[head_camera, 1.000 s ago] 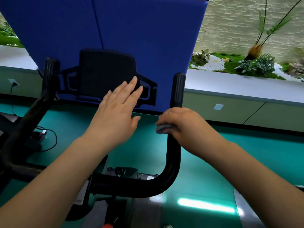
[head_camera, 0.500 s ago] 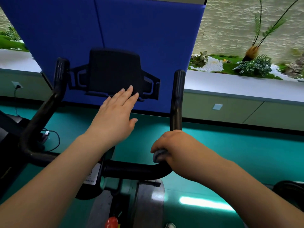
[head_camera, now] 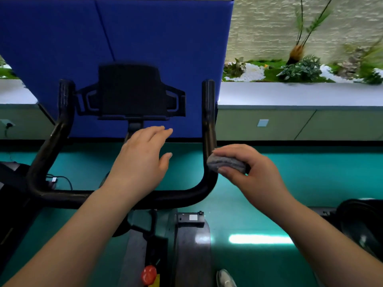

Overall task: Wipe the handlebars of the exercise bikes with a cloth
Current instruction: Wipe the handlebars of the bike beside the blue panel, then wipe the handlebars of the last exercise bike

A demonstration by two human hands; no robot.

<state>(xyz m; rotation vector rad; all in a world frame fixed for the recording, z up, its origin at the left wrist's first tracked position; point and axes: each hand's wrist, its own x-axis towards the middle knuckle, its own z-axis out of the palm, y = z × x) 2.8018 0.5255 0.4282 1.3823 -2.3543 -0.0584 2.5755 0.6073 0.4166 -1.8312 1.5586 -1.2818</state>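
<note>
The right hand (head_camera: 255, 172) has its grip closed on a folded grey cloth (head_camera: 227, 165), pinched between thumb and fingers. The cloth's left end just touches the right upright of the handlebar (head_camera: 208, 125), a little above the bend where that upright curves into the crossbar. Half a second ago this hand was wrapped round the bend itself with the cloth under the palm; it has since come off the bar and now sits at the upright's outer side. I judge that the stroke down the right upright has ended and the hand is resetting, either for another pass or to move on to the crossbar.

The left hand (head_camera: 143, 160) holds nothing, its fingers straight and loosely together. It hovers inside the handlebar's loop, in front of the stem below the black tablet holder (head_camera: 130, 92), and has dropped back from that holder over the last second. The handlebar's left upright and most of the crossbar look untouched by the cloth now.

Below the crossbar is the bike frame (head_camera: 186, 235) with a red knob (head_camera: 148, 274). A small white label (head_camera: 193, 217) sits on the frame just under the handlebar's right bend; nothing on it can be read, and no brand shows anywhere.
</note>
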